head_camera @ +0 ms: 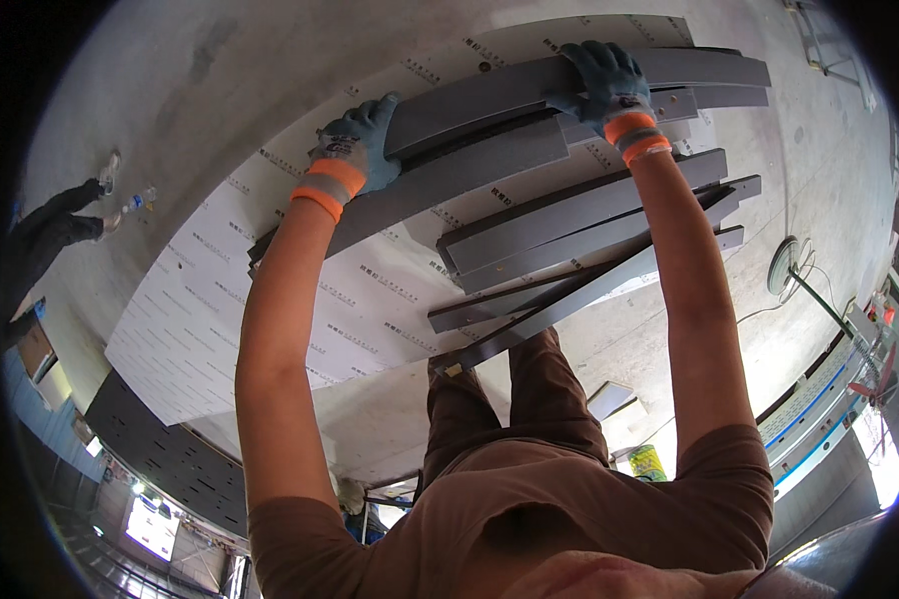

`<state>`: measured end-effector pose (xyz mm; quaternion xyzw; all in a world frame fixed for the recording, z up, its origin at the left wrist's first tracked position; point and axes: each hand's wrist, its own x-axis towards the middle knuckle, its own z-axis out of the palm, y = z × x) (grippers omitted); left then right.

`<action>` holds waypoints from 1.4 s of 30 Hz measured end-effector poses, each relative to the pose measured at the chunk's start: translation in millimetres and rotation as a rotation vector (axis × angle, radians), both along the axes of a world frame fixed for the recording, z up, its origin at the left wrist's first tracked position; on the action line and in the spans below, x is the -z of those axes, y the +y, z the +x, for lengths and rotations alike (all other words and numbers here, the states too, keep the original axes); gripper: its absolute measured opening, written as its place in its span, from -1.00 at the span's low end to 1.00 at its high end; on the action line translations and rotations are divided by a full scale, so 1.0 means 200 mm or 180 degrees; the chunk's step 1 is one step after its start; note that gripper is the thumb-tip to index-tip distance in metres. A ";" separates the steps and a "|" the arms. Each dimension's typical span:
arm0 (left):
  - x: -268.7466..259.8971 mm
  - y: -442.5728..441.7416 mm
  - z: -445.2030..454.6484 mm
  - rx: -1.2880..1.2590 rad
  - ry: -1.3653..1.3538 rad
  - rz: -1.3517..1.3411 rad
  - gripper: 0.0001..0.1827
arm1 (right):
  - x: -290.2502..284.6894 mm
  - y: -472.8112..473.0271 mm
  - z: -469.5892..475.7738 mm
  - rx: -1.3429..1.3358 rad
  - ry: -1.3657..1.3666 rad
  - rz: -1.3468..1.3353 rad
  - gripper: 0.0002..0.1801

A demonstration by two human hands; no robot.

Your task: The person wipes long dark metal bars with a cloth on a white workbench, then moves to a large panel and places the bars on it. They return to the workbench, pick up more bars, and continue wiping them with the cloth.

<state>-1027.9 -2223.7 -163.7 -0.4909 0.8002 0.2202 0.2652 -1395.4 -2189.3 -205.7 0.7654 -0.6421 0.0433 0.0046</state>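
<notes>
My left hand (363, 142), in a grey-blue work glove with an orange cuff, grips the left end of a long dark-grey board (479, 97). Farther right, my right hand (607, 82), gloved alike, holds the same board with its fingers over the far edge and its thumb on the near side. Just below lies another grey strip (464, 161), partly hidden by my left wrist. Several more grey strips (547, 232) rest nearer to me, some crossed over each other. Beneath them all is a large sheet with white printed protective film (247, 299).
One slanted strip (524, 326) juts over the sheet's near edge, close to my legs. A pedestal fan (873, 382) stands at right, its round base (785, 266) trailing a cable. Another person's legs (60, 217) and a plastic bottle (144, 199) are at left. A dark panel (165, 442) sits at lower left.
</notes>
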 end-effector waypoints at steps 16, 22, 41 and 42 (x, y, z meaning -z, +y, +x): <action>0.13 0.08 0.00 0.0139 0.0399 -0.0786 0.01 | -0.11 0.51 0.13 0.0869 -0.1574 -0.0915 -0.42; 0.09 0.07 -0.07 -0.0056 -0.0079 -0.0423 0.07 | -0.15 0.79 0.30 0.1403 -0.2104 -0.0726 -0.49; -0.47 0.20 -0.15 0.0090 0.0067 -0.0374 0.04 | -0.32 0.65 0.49 0.2871 -0.5183 -0.0238 -0.39; -0.54 0.22 -0.18 0.0114 0.0107 -0.0361 0.03 | -0.25 0.61 0.49 0.2837 -0.5653 -0.0285 -0.41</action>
